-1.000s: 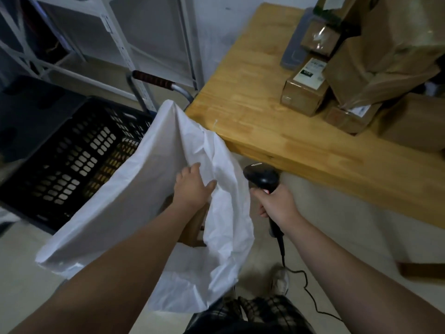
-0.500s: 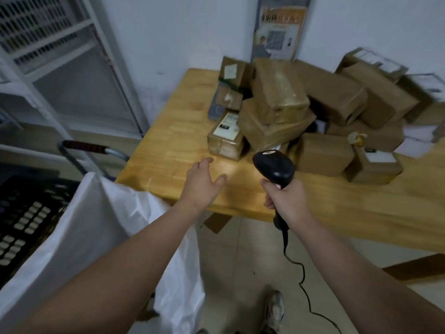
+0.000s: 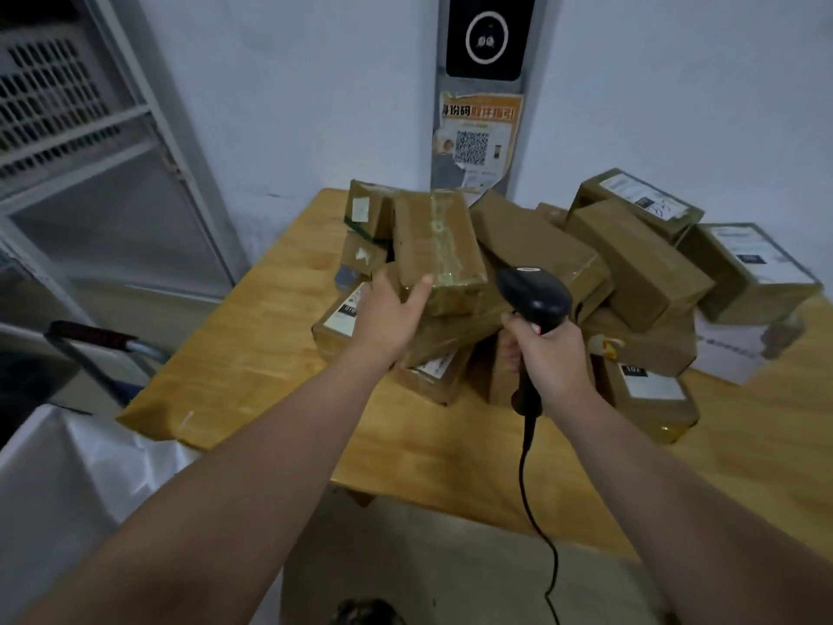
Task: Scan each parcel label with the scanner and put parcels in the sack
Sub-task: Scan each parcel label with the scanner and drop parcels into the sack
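The left hand (image 3: 386, 318) grips the near left corner of the top parcel (image 3: 436, 245) on the pile, thumb on its front. Just right of it, the right hand (image 3: 551, 360) is clamped round the scanner (image 3: 534, 294) handle. The sack (image 3: 67, 466) lies below the left forearm, beside the table (image 3: 252, 354).

Taped parcel (image 3: 435, 250) in the left hand (image 3: 387, 318) grip: brown card, with one glossy clear tape stripe running lengthwise.
Heap (image 3: 640, 259) beyond and right of that grip: the same brown.
Labelled parcel (image 3: 757, 272), far right of it: white label with black print.
Small parcel (image 3: 367, 212), just above-left of the grip: brown, with a dark green band and a white patch.
Scanner (image 3: 534, 295) in the right hand (image 3: 552, 358) grip: black, with a red mark at the fingers.
Cable (image 3: 532, 489) below that grip: black.
Table (image 3: 252, 354) under both grips: honey-yellow wood grain.
Sack (image 3: 67, 466), low and left of both grips: white.
Poster (image 3: 478, 137), above both grips: orange, with a black-and-white square code.
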Tool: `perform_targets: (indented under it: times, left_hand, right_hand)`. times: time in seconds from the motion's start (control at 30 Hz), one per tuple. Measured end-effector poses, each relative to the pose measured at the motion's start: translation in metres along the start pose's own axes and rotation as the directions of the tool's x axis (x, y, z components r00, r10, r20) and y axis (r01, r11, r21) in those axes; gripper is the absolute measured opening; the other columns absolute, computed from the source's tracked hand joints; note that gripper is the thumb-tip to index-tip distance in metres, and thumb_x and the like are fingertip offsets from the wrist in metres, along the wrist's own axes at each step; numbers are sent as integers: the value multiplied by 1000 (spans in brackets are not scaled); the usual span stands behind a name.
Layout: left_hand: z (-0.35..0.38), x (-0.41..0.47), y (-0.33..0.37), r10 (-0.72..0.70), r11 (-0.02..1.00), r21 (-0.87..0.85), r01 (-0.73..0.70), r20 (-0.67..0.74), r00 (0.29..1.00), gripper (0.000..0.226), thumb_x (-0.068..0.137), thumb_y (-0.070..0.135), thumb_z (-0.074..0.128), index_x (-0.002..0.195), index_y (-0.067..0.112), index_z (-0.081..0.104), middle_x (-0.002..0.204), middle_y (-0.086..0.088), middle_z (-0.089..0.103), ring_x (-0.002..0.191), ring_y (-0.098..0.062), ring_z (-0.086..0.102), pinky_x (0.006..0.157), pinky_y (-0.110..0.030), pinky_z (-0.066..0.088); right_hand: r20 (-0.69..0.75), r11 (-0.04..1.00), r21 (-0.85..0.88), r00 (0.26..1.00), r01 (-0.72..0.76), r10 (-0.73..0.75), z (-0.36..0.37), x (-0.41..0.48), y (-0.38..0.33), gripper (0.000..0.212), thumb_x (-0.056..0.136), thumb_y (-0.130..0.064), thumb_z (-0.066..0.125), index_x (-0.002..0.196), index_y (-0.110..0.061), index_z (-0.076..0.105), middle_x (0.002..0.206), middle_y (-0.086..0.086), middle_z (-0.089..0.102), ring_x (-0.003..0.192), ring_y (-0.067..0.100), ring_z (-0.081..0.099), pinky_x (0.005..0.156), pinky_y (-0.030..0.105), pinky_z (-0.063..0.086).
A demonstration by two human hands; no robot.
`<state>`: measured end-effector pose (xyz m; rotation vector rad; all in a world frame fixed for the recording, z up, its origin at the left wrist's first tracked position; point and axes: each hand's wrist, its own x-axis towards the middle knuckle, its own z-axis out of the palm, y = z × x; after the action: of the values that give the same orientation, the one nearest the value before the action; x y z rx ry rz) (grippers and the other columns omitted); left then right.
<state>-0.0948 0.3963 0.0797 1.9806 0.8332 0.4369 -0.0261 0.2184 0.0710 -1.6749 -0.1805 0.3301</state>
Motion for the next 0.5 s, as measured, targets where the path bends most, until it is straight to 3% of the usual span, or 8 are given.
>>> perform_targets:
  times: [0.1,0.27,0.33,0.4,0.5]
  left_hand:
    - [5,21,13,-112,993,-40,113,39,993,80,92,60,48,147,6,29,146,-11,41,132,-32,42,104,-40,39]
    - [4,27,5,-109,984,-134,118,69,992,56,94,48,53,136,12,46,129,-4,57,116,-25,55,93,-36,46]
    - [4,21,-2,-101,976,-186,114,78,992,52,95,45,54,136,14,47,127,0,57,117,-22,55,90,-32,44]
    - [2,16,-9,-92,956,-270,114,92,992,50,96,43,54,138,17,46,130,2,56,120,-20,53,95,-33,44]
    - [-4,13,-16,-85,898,-420,133,130,988,51,96,39,56,141,20,43,130,3,57,119,-17,55,103,-38,46]
  right_hand:
    - [-6,996,89,1000,-18,19,5,18,-9,35,87,-26,70,118,-14,60,99,3,68,94,17,66,68,20,48]
    - [44,964,243,994,-109,102,15,39,-15,45,86,-25,72,125,-7,59,87,-3,65,84,12,63,66,24,44]
    - [80,953,269,989,-141,124,21,46,-17,51,82,-28,76,127,-11,58,98,0,70,92,14,66,70,26,49]
    - [139,949,272,982,-160,126,30,51,-17,59,75,-32,82,127,-16,59,111,1,71,103,19,67,81,33,55]
    - [225,942,285,968,-175,111,43,50,-16,65,66,-35,87,123,-17,63,111,1,73,105,20,68,93,43,54]
